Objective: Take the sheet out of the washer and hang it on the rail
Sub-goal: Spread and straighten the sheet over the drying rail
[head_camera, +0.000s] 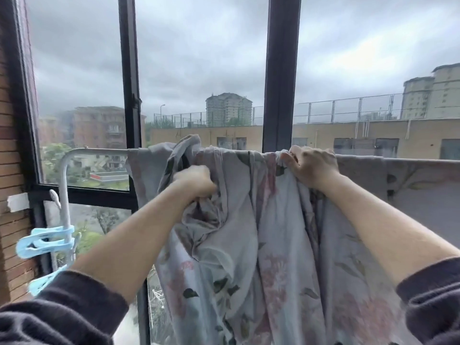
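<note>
Hanging over the rail [99,151] before windows [199,70], the sheet [249,232].

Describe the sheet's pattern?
The sheet is pale grey-blue with pink flowers and dark green leaves, shown best in the head view.

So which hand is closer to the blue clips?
Left. The left hand grips the sheet right of the clips; the right hand holds it on the rail, farther right.

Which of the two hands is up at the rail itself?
The right hand, gripping the sheet right at the top of the rail. The left hand grips bunched fabric lower down, below it.
</note>
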`<state>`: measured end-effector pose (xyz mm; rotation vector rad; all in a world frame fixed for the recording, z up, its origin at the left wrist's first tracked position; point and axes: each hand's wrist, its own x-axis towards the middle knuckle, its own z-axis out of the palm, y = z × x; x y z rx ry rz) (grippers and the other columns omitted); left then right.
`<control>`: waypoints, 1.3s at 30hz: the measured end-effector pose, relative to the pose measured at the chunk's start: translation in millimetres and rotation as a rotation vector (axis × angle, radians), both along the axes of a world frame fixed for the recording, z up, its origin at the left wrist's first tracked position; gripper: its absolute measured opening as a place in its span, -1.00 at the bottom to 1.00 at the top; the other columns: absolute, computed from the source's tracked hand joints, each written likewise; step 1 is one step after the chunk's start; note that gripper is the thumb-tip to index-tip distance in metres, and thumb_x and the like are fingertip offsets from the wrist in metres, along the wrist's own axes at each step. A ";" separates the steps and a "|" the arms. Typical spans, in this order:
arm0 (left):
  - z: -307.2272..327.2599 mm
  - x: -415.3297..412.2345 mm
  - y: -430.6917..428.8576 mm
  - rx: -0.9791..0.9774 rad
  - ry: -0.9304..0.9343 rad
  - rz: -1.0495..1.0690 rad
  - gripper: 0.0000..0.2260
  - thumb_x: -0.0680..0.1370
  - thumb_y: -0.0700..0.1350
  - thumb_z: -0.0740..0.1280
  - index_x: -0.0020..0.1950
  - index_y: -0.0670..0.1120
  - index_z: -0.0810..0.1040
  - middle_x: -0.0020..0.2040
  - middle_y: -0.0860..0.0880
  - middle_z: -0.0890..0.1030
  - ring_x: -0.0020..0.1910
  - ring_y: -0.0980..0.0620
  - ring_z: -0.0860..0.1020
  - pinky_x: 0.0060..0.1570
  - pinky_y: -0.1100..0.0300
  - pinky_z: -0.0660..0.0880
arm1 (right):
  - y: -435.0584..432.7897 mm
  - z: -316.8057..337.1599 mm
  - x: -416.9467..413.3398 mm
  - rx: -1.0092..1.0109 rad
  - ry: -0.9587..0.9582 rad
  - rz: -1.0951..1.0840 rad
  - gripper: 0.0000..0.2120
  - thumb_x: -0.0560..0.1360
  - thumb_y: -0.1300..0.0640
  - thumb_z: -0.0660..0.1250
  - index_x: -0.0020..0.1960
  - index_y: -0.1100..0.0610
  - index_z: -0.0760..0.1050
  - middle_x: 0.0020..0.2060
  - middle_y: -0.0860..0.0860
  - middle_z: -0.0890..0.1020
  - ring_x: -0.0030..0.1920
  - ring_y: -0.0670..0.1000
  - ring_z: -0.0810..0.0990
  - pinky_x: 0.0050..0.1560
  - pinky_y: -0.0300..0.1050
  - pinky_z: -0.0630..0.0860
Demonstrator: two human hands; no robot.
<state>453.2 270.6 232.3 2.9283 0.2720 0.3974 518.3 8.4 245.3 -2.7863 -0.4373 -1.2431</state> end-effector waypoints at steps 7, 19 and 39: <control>-0.9 20.5 -1.7 -0.198 -0.157 0.108 -0.54 0.51 0.05 0.30 0.29 -0.22 0.41 0.13 -0.16 0.55 0.14 -0.15 0.54 0.00 0.08 0.47 | 2.9 -0.5 -2.6 0.008 0.008 -0.017 -0.53 0.59 -0.24 -0.12 -0.02 0.02 0.44 0.02 0.12 0.63 0.07 0.14 0.56 0.12 0.07 0.26; 72.3 43.9 80.0 -0.755 -0.603 0.097 -0.66 0.63 -0.16 0.07 0.37 -0.17 0.42 0.34 -0.23 0.44 0.30 -0.21 0.42 0.29 0.07 0.35 | 7.7 -1.1 9.2 0.042 -0.038 -0.093 -0.48 0.61 -0.21 -0.14 0.13 0.03 0.51 -0.03 0.12 0.67 0.04 0.15 0.59 0.13 0.05 0.30; 85.6 141.3 174.7 -0.326 -0.542 0.340 -0.69 0.58 -0.19 0.16 0.29 -0.24 0.45 0.30 -0.31 0.45 0.30 -0.29 0.42 0.25 -0.12 0.36 | 19.6 9.1 32.8 0.095 -0.047 -0.303 -0.47 0.62 -0.10 -0.06 0.02 0.12 0.64 -0.02 0.20 0.67 0.04 0.22 0.60 0.02 -0.02 0.41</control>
